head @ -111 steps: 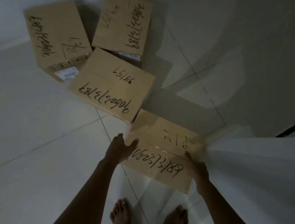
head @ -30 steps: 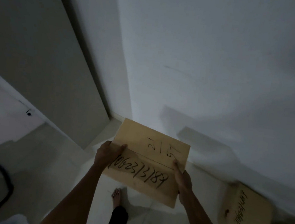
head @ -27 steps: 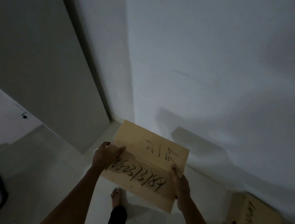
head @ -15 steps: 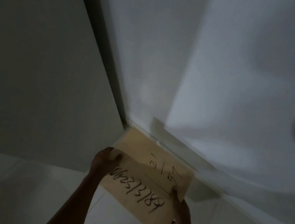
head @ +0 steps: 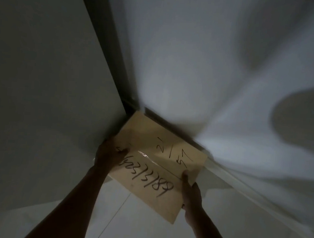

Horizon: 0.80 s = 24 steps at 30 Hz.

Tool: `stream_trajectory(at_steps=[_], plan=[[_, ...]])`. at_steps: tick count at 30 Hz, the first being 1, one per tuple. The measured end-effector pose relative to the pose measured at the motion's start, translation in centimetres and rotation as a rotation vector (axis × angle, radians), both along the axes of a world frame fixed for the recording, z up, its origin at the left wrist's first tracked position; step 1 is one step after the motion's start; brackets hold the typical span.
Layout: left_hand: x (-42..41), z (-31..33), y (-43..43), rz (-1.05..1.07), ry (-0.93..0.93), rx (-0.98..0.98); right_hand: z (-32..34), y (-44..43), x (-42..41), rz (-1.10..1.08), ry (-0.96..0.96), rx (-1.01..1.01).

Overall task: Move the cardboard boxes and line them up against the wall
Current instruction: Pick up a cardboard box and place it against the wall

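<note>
A brown cardboard box [head: 153, 168] with black handwritten numbers on top sits low in the corner where the white wall [head: 223, 71] meets a grey panel. Its far edge lies along the wall's skirting. My left hand [head: 109, 152] grips the box's left side with the thumb over the top. My right hand [head: 190, 192] holds the right side, thumb on the top face. Whether the box rests on the floor is hidden. No other boxes are in view.
A tall grey panel [head: 42, 80], like a door or cabinet side, stands at the left and meets the wall in a dark seam. Pale tiled floor [head: 117, 219] shows below the box. Shadows fall across the wall on the right.
I have carried the box from the pile of boxes to this corner. Over the last second it went down and forward until its far edge reached the wall. Both hands kept their grip.
</note>
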<state>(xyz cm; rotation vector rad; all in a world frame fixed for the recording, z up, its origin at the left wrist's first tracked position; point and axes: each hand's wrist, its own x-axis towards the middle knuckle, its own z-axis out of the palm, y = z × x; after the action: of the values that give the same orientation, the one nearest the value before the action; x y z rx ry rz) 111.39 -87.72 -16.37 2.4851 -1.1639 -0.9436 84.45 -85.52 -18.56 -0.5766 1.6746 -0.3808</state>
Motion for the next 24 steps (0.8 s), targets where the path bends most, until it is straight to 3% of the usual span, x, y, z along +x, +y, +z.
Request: stream_trajectory(at_steps=[12, 18, 24], plan=[[0.6, -2.9, -1.6, -0.014, -0.157, -0.084, -3.0, -2.5, 2.9, -0.002, 0.085, 0.022], [-1.4, -2.6, -1.0, -0.131, -0.366, -0.037, -3.3, -2.1, 3.4, -0.001, 0.102, -0.006], [-1.9, -2.5, -1.5, -0.225, -0.285, -0.058, -3.3, -2.9, 4.0, 0.008, 0.089, 0.051]])
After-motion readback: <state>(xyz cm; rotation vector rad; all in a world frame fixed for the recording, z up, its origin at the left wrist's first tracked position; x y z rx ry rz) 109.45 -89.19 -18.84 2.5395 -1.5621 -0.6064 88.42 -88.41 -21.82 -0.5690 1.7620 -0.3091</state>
